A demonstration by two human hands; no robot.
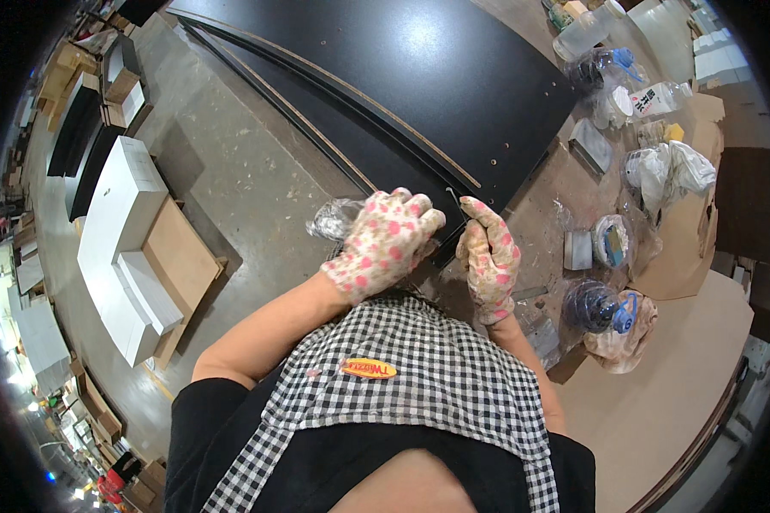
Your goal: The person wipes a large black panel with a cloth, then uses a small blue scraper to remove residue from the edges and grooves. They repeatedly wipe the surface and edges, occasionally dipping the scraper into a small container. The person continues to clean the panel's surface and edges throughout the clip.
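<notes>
Both my hands wear whitish knit gloves with pink dots, soiled at the fingers. My left hand [389, 244] is closed at the near end of the lower black panel [351, 141], its fingers curled; whatever they hold is hidden. My right hand [490, 261] is just to the right, closed with bent fingers by the panel's corner. A thin, pale, hooked bit [453, 196] shows at its fingertips, too small to name. The upper black panel [436, 68] lies over the lower one, its raw brown edge showing and several small holes near its right end. Crumpled clear plastic [332, 220] sits beside my left hand.
On the right stand a bottle with a blue handle [599, 306], a roll of tape [611, 240], grey blocks [590, 145] and several clear bottles and bags. Cardboard [684, 205] lies beyond them. White panels [124, 231] are stacked on the floor at left.
</notes>
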